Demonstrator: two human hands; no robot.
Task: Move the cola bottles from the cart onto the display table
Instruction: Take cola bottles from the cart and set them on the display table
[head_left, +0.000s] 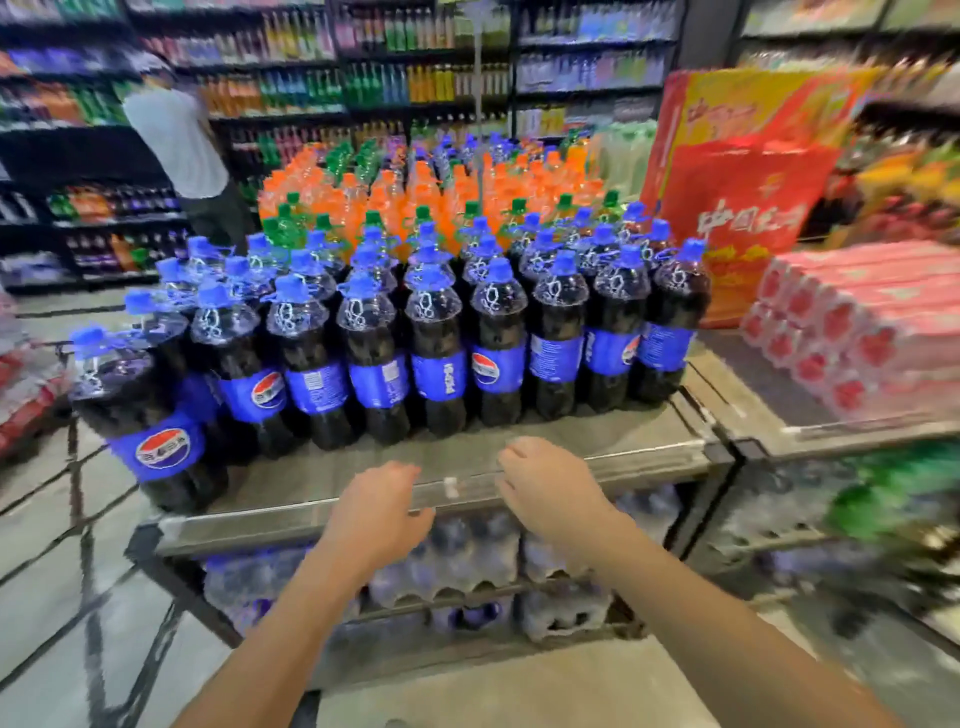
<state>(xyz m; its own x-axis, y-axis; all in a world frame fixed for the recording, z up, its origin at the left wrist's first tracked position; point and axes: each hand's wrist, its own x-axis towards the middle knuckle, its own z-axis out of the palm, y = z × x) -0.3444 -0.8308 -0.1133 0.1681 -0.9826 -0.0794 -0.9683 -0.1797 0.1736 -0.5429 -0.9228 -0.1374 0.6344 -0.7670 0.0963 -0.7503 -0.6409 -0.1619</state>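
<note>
Cola bottles (441, 343) on the desk (597, 447) look heavy, slick — best gripped mid-label; left hand (382, 512) and right hand (545, 491) before them hang loosely curled, empty.

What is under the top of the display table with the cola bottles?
Under the display table top, a lower shelf holds shrink-wrapped packs of blue-labelled bottles. The left hand and right hand cover part of them; how far back they go cannot be seen.

Left hand (382, 506) and right hand (545, 488) outstretched side by side, palms down, fingers curled, empty.
</note>
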